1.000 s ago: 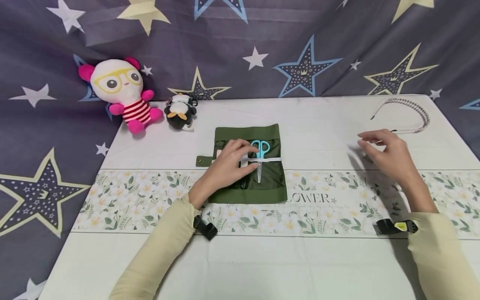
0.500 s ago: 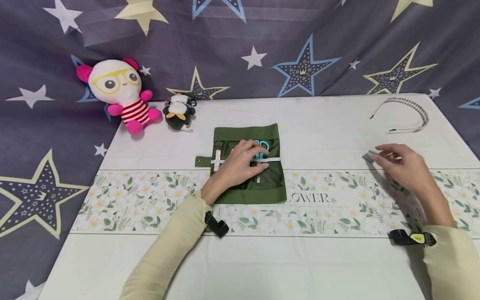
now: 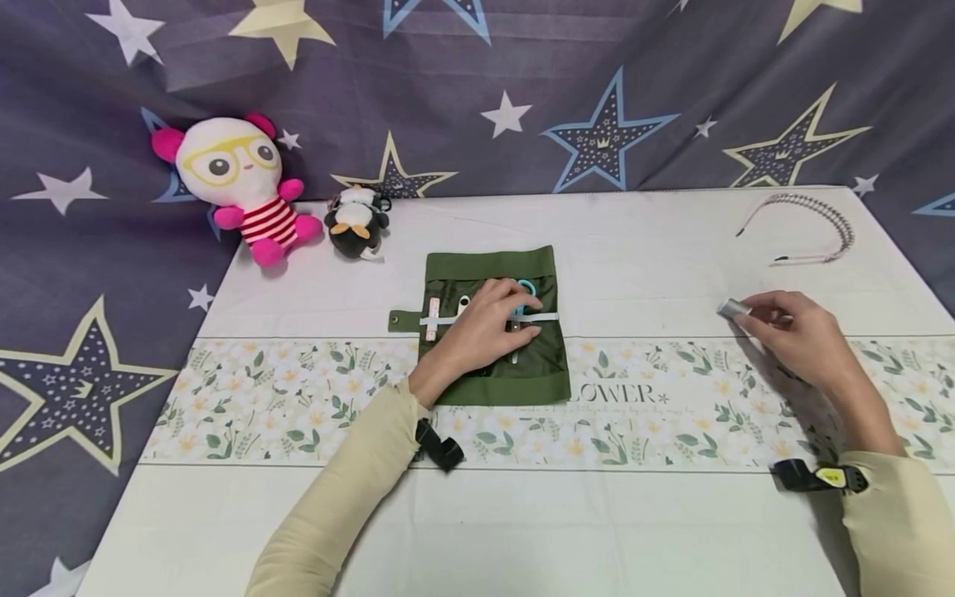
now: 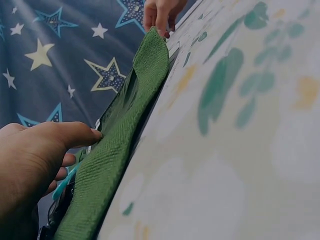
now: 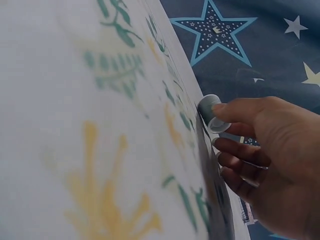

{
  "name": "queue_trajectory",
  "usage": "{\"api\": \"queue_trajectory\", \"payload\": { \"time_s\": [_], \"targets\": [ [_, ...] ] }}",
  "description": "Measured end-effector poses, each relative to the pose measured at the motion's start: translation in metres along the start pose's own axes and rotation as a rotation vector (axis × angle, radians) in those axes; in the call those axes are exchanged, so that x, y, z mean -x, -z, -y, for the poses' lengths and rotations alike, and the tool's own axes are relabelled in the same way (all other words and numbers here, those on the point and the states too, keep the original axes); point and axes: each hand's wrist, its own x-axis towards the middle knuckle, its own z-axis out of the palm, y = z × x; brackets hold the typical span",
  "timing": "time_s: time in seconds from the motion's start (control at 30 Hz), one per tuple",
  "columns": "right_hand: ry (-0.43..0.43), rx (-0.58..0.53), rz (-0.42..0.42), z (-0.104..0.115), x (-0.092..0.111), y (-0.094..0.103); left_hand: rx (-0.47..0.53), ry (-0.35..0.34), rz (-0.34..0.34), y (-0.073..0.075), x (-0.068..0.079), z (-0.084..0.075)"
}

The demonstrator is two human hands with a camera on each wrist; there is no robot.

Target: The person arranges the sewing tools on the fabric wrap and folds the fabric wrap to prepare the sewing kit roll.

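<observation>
An unfolded green fabric pouch [image 3: 492, 390] lies on the table, with blue-handled scissors [image 3: 526, 288] and a small patterned strip [image 3: 433, 318] under its pale elastic band [image 3: 545, 317]. My left hand [image 3: 485, 327] rests over the pouch, fingers spread loosely and partly covering the scissors. Its thumb lies along the pouch's near edge in the left wrist view. At the right, my right hand [image 3: 798, 332] pinches a grey thread spool [image 3: 734, 308] between thumb and forefinger, close over the tabletop. The right wrist view shows the spool's [image 5: 214, 111] pale round rim facing the palm.
Behind the right hand lies a headband [image 3: 828, 220]. At the back left are a pink and white plush toy [image 3: 257, 195] and a small penguin plush [image 3: 358, 224]. A star-patterned cloth [image 3: 462, 108] hangs along the table's far edge.
My right hand has moved down and right and taken hold of the grey thread spool, now seen more fully. My left hand has shifted slightly right over the scissors, uncovering the patterned strip.
</observation>
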Motion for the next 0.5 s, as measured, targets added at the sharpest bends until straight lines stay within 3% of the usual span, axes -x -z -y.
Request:
{"api": "queue_trajectory", "payload": {
  "time_s": [0.5],
  "targets": [
    [0.110,-0.156,0.008,0.038,-0.012,-0.018,-0.076,-0.003,-0.025,-0.001,-0.003,0.000]
  ]
}}
